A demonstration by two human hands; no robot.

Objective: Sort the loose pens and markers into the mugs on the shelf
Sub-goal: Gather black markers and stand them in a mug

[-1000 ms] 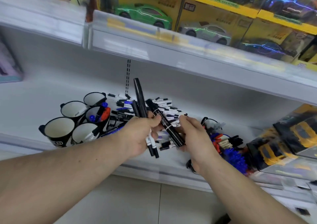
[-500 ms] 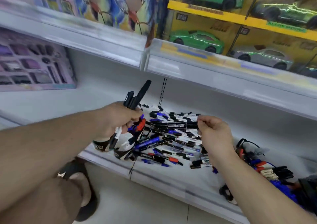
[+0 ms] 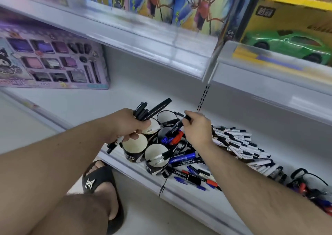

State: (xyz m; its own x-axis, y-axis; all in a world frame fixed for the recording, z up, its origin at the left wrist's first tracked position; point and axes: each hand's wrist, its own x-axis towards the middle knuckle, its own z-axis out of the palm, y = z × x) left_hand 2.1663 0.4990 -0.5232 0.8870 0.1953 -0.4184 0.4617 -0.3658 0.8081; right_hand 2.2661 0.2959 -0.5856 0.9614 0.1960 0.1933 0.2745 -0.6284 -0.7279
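Right hand [image 3: 197,129], centre of the frame, pinches one black marker [image 3: 177,126] at its upper end between fingertips and thumb; the marker slants down to the left, its lower end at the mouth of a dark mug [image 3: 164,132] already holding a blue and a red marker. Left hand [image 3: 128,124], just left of it, is curled round a bundle of black pens [image 3: 145,111]; their caps stand out above the fist toward upper right, and one white-barrelled tip pokes out below. The bundle's exact count cannot be told; at least four caps show.

Mugs: five visible, clustered at the front edge of the white shelf [image 3: 80,105], partly hidden by the left hand. The nearest mug [image 3: 156,158] holds one white pen; its left neighbour [image 3: 133,147] shows a pale interior.

Loose pens [image 3: 237,142] lie heaped right of the mugs, too many to count. A large blue marker [image 3: 182,158] lies beside the nearest mug.
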